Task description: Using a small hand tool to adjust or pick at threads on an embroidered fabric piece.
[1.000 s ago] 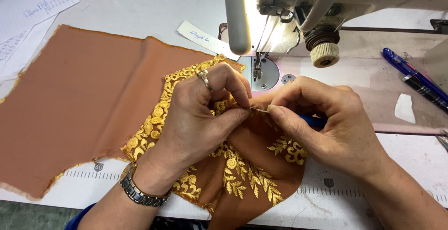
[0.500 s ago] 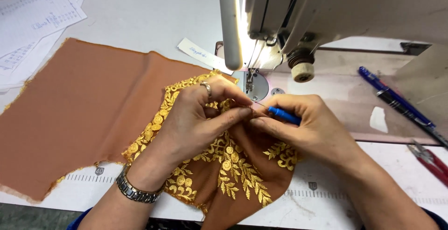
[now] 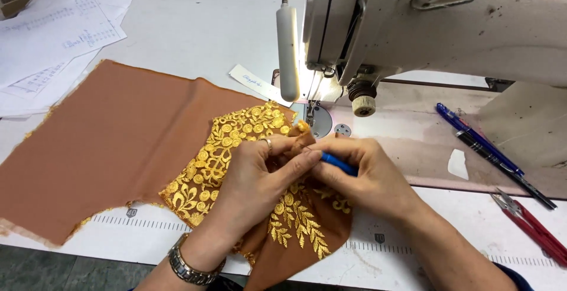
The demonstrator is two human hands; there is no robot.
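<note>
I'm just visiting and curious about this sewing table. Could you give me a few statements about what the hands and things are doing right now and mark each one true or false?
1. The right hand holds a blue-handled tool. True.
2. The left hand lies flat on the papers. False: it pinches the brown fabric with gold embroidery; the papers lie untouched at the far left.
3. A wristwatch is on the left wrist. True.
4. The red-handled snips are in the right hand. False: they lie on the table, to the right.
5. Two pens lie right of the sewing machine's needle. True.
</note>
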